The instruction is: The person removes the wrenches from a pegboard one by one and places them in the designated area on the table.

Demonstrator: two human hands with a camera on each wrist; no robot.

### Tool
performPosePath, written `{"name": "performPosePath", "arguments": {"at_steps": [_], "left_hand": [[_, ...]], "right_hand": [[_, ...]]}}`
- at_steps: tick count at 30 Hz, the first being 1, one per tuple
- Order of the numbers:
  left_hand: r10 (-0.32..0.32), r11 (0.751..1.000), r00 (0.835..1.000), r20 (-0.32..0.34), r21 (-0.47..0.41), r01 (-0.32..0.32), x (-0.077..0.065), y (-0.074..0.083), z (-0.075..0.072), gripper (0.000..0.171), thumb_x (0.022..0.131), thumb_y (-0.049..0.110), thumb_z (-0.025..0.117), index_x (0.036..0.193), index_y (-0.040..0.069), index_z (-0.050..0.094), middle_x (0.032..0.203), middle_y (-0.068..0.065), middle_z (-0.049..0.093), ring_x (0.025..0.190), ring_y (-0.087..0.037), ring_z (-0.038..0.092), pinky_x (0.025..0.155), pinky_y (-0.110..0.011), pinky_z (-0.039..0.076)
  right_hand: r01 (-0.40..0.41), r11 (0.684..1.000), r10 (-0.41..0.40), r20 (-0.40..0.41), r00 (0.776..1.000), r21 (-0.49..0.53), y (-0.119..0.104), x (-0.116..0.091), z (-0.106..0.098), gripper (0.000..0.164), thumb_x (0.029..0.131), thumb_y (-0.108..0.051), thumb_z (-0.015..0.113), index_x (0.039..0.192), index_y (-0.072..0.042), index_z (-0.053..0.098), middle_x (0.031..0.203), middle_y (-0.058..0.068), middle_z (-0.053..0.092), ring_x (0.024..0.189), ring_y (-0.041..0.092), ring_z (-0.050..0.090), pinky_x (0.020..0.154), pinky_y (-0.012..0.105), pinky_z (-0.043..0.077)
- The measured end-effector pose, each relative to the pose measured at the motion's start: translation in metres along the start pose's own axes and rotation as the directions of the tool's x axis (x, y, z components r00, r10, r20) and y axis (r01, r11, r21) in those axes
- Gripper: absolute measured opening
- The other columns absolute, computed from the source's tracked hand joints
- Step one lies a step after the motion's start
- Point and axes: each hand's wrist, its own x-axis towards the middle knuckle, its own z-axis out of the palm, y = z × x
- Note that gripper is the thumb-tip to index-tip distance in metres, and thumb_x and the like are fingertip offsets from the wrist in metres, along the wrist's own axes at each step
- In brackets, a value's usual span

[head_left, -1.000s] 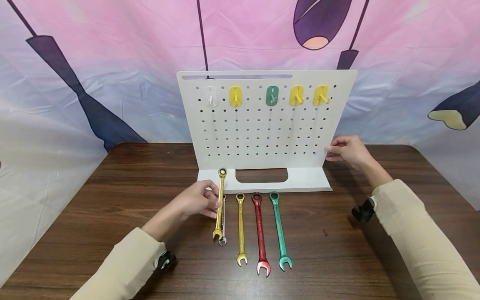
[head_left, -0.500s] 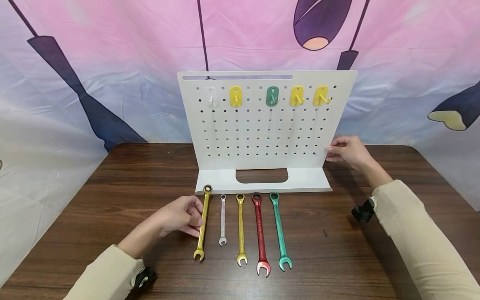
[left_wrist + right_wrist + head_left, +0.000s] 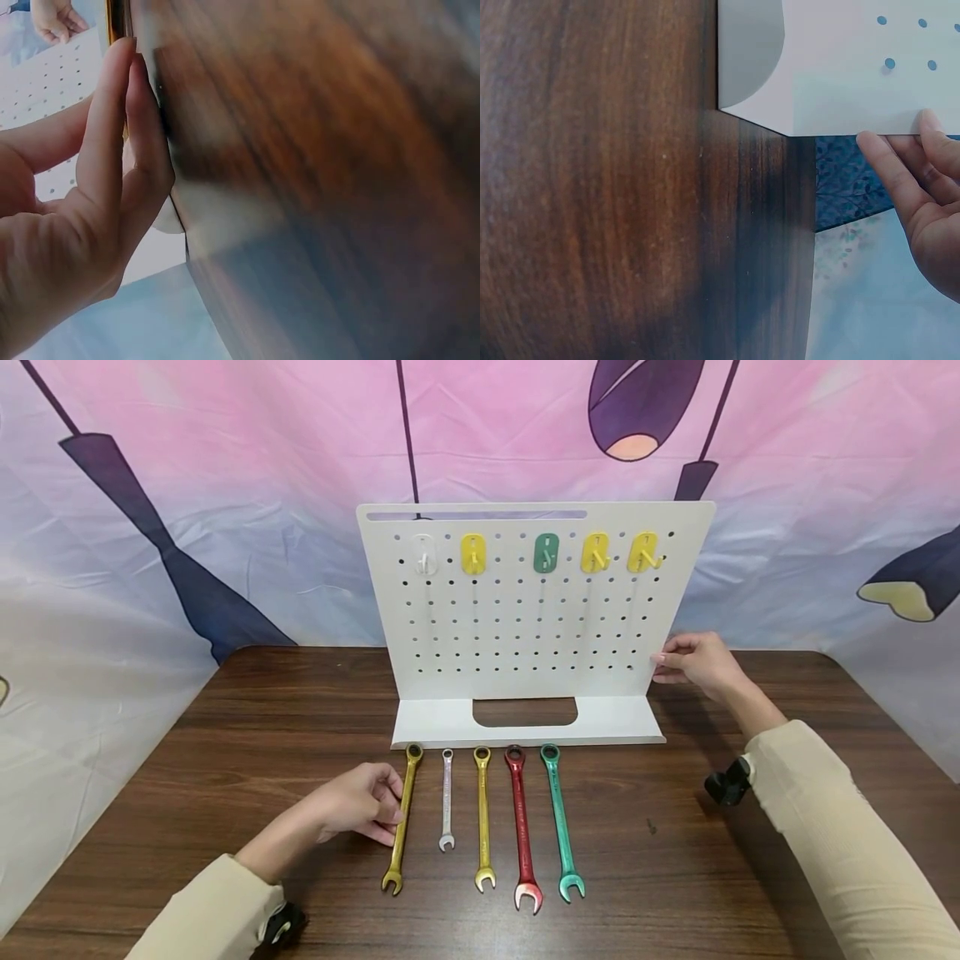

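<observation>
My left hand rests on the wooden table, its straight fingertips touching the left side of a long gold wrench that lies flat, ring end towards the board. To its right lie a small silver wrench, a gold wrench, a red wrench and a green wrench, side by side. My right hand pinches the right edge of the upright white pegboard, low down; in the right wrist view its fingertips lie on the board's edge.
Along the board's top row hang several empty hooks: a white hook, a yellow hook, a green hook and two more yellow ones at the right. The board's base plate lies just behind the wrench heads. A patterned cloth backdrop rises behind the table.
My left hand carried the long gold wrench from over the silver one to the left and laid it flat on the table. The right hand has stayed on the board.
</observation>
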Motion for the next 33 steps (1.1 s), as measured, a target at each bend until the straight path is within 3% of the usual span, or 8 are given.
{"name": "performPosePath", "arguments": {"at_steps": [16, 25, 33], "left_hand": [[-0.054, 0.987, 0.984, -0.17, 0.143, 0.078, -0.001, 0.003, 0.01, 0.017, 0.079, -0.016, 0.058, 0.09, -0.009, 0.047, 0.07, -0.013, 0.05, 0.054, -0.018, 0.057, 0.054, -0.031, 0.058], [-0.054, 0.982, 0.98, -0.189, 0.17, 0.087, -0.002, 0.003, 0.008, 0.017, 0.08, -0.014, 0.06, 0.091, -0.01, 0.048, 0.071, -0.014, 0.052, 0.055, -0.018, 0.058, 0.054, -0.032, 0.058], [-0.051, 0.974, 0.974, -0.221, 0.203, 0.097, -0.004, 0.005, -0.001, 0.011, 0.084, -0.003, 0.06, 0.086, -0.005, 0.049, 0.071, -0.013, 0.055, 0.059, -0.018, 0.058, 0.055, -0.031, 0.058]], "right_hand": [[0.001, 1.0, -0.001, -0.003, 1.0, -0.011, 0.0, -0.001, 0.0, 0.022, 0.091, 0.0, 0.053, 0.098, 0.02, 0.047, 0.079, 0.001, 0.065, 0.074, 0.016, 0.065, 0.08, 0.044, 0.053], [-0.01, 1.0, 0.01, -0.009, 1.0, -0.025, -0.002, -0.001, 0.0, 0.026, 0.091, -0.003, 0.054, 0.101, 0.019, 0.048, 0.082, 0.002, 0.064, 0.075, 0.017, 0.065, 0.081, 0.043, 0.053], [-0.01, 0.999, 0.01, -0.01, 1.0, -0.034, -0.002, 0.0, -0.001, 0.028, 0.091, -0.006, 0.056, 0.103, 0.019, 0.049, 0.083, 0.003, 0.065, 0.076, 0.016, 0.065, 0.081, 0.042, 0.053]]}}
